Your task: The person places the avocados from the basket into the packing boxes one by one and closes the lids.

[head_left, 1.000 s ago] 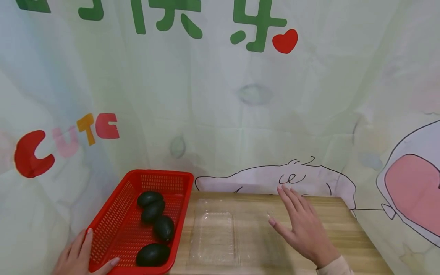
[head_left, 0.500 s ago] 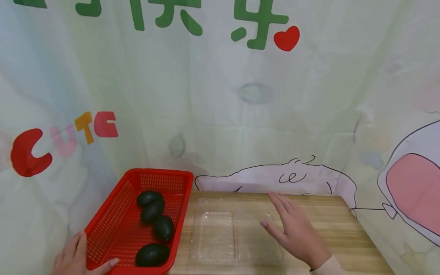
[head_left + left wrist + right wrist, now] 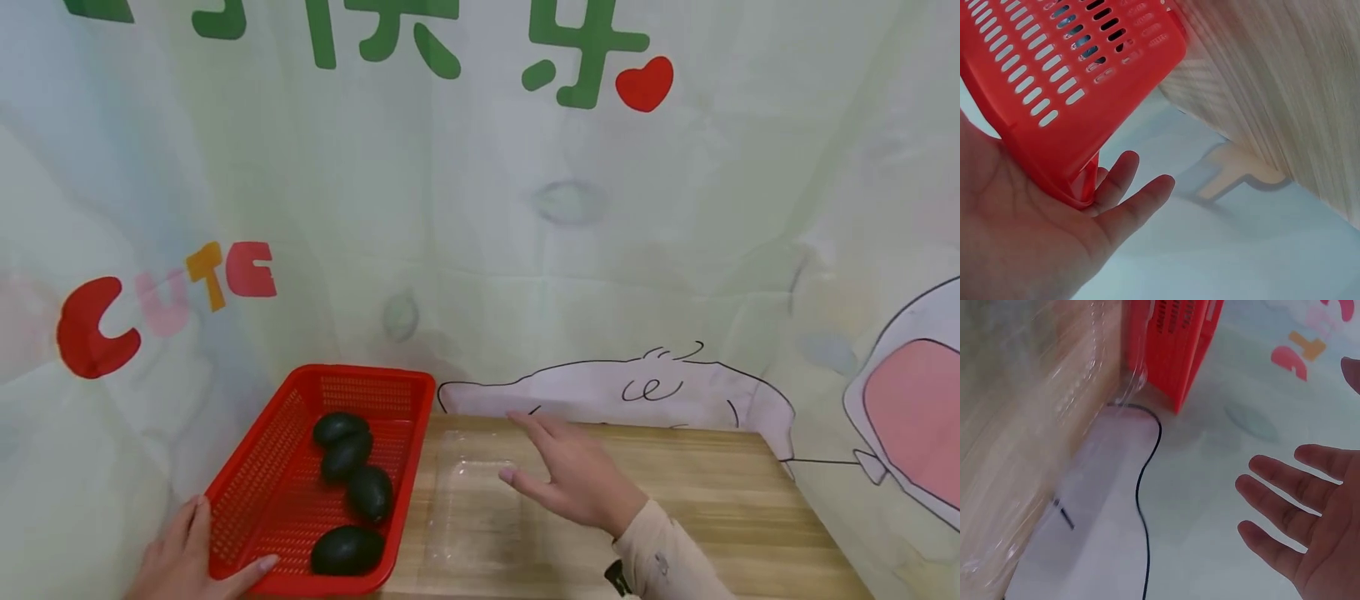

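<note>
A red plastic basket (image 3: pixel 409 475) with slotted walls stands at the left of the table in the head view. Several dark green avocados (image 3: pixel 371 493) lie inside it, towards its right side. My left hand (image 3: pixel 180 558) holds the basket's near left corner, thumb over the rim and fingers outside; the left wrist view shows the red rim against the palm. A clear plastic container (image 3: pixel 480 517) lies right of the basket, its outline faint. Above its right part hovers my right hand (image 3: pixel 581 483), fingers extended, nothing in it. The right wrist view shows the fingers spread apart.
The wooden table (image 3: pixel 712 500) extends right of the container. A printed cloth (image 3: pixel 480 208) with cartoon shapes and letters hangs close behind and at both sides. A dark wristband (image 3: pixel 618 577) shows at the right sleeve.
My right hand has moved left, from the table's right part to above the clear container. The left hand stays at the basket corner. The head view has shifted slightly.
</note>
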The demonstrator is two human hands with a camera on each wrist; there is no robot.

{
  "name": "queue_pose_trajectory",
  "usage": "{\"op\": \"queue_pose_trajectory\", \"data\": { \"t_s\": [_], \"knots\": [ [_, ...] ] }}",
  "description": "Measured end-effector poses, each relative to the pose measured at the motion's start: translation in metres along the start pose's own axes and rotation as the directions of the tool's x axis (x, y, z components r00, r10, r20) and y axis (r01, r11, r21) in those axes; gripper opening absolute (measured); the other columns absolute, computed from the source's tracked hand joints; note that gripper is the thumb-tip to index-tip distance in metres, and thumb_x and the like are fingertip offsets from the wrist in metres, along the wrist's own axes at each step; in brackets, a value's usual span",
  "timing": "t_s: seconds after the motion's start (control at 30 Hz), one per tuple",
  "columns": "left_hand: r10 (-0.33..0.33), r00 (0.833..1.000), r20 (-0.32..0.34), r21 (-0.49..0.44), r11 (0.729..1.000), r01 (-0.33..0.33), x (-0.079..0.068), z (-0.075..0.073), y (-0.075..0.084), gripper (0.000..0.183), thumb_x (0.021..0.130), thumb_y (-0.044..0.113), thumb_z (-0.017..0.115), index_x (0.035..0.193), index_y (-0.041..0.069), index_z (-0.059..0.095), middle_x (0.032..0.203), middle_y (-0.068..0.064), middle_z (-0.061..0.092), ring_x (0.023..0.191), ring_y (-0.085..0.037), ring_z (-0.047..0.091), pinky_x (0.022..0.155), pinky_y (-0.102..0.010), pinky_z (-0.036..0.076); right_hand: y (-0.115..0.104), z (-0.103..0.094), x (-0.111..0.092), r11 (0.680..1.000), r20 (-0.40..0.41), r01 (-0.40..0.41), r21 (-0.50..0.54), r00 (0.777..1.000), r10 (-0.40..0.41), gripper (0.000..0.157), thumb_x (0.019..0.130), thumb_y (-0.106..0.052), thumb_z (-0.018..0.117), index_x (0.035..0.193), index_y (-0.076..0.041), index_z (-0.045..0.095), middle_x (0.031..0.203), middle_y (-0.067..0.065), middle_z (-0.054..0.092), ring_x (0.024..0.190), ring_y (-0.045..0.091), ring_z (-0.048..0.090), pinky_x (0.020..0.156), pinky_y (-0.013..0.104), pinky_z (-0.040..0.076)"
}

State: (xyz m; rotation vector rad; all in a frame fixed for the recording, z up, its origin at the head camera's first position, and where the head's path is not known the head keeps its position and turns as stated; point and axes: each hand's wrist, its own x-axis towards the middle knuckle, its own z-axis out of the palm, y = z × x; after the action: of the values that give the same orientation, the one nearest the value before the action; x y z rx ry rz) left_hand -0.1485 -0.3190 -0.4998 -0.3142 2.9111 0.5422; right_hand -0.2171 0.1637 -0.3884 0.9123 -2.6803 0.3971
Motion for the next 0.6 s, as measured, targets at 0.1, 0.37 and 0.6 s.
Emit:
{"op": "queue_pose_trajectory", "data": {
  "t_s": [0.1,0.37,0.6],
  "knots": [
    [0.035,0.999,-0.011,0.011,0.999,-0.035,0.001,-0.003,0.006,0.149,0.070,0.086,0.064,0.150,-0.021,-0.002,0.146,-0.044,0.014,0.120,-0.065,0.028,0.084,-0.074,0.048,-0.012,0.003,0.023,0.999,0.106,-0.012,0.030,0.994,0.009,0.073,0.098,-0.067,0.049,0.156,-0.023,0.040,0.149,0.003,0.054,0.134,0.025,0.054,0.109,0.048,0.045],
    [0.025,1.000,0.005,0.002,1.000,-0.025,-0.003,-0.007,0.012,0.150,0.070,0.087,0.063,0.151,-0.019,-0.004,0.147,-0.043,0.012,0.122,-0.065,0.025,0.089,-0.076,0.045,-0.046,0.031,0.086,0.991,0.255,0.137,0.007,0.958,-0.134,0.075,0.098,-0.068,0.042,0.158,-0.024,0.035,0.155,0.003,0.048,0.138,0.025,0.050,0.113,0.044,0.043],
    [-0.004,1.000,0.029,-0.011,1.000,0.004,-0.006,-0.007,0.006,0.151,0.068,0.088,0.064,0.151,-0.019,-0.004,0.146,-0.044,0.011,0.121,-0.064,0.025,0.086,-0.075,0.047,-0.086,0.052,0.131,0.954,0.352,0.270,-0.129,0.912,-0.211,0.074,0.096,-0.071,0.042,0.155,-0.027,0.041,0.146,-0.002,0.056,0.130,0.019,0.056,0.106,0.036,0.048]
  ]
}}
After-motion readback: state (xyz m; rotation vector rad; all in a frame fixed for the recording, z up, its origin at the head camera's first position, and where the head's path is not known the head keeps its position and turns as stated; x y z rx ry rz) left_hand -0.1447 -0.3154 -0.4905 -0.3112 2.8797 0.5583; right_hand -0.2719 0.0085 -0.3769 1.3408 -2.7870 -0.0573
